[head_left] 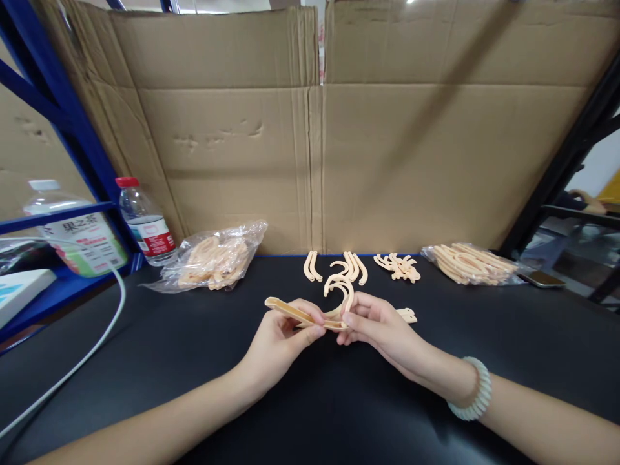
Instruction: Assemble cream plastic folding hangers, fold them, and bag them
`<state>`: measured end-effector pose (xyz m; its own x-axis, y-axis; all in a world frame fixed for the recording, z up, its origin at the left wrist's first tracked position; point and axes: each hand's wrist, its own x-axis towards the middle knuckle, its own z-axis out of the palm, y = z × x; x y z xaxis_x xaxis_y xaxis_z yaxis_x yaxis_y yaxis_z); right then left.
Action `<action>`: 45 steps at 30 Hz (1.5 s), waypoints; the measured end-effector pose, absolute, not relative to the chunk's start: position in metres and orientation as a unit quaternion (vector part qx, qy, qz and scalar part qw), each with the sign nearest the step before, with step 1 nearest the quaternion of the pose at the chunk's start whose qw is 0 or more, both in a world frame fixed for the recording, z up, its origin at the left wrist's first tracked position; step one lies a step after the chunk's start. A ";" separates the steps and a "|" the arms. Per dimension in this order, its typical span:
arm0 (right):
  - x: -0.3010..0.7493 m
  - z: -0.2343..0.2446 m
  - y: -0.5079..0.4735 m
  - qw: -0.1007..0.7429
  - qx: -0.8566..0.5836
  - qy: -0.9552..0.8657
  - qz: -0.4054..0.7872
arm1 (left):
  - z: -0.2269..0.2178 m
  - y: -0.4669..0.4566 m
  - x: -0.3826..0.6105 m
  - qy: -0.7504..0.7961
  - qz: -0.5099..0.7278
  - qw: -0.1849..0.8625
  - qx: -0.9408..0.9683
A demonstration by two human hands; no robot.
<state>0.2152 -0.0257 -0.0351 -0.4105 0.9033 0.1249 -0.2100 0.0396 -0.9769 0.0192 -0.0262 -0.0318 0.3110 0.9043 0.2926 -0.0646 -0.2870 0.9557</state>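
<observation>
Both hands meet over the middle of the black table (145, 361). My left hand (278, 339) is closed in a pinch on a long curved beige plastic strip (290, 311) that runs left from the fingers. My right hand (375, 326) is closed on the strip's other end and on a hooked beige piece (345, 294) that sticks up between the fingers. A white coil band sits on my right wrist (477, 391). Loose beige curved pieces (346, 266) lie just beyond the hands.
A clear bag of beige parts (213, 258) lies at back left, another bag (472, 263) at back right, with a small pile of parts (400, 266) between. Two bottles (145, 223) stand by the blue rack. A white cable (92, 349) crosses the left. Cardboard walls the back. A phone (545, 279) lies far right.
</observation>
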 end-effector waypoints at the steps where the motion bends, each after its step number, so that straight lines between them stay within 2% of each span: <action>1: 0.215 -0.035 -0.026 0.449 -0.308 -0.569 0.617 | -0.032 -0.026 0.019 0.329 0.486 0.500 0.637; 16: 0.211 -0.034 -0.028 0.469 -0.316 -0.602 0.564 | -0.031 -0.028 0.020 0.352 0.482 0.525 0.606; 28: 0.210 -0.033 -0.028 0.476 -0.304 -0.563 0.603 | -0.034 -0.031 0.021 0.365 0.468 0.578 0.560; 37: 0.214 -0.041 -0.021 0.481 -0.349 -0.599 0.537 | -0.033 -0.030 0.022 0.394 0.494 0.581 0.514; 45: 0.210 -0.040 -0.021 0.463 -0.322 -0.651 0.509 | -0.033 -0.035 0.029 0.371 0.452 0.620 0.524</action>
<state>0.2102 -0.0208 -0.0396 -0.3648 0.8897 0.2746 -0.0515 0.2752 -0.9600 0.0286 -0.0355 -0.0332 0.3176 0.9481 0.0133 -0.1720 0.0438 0.9841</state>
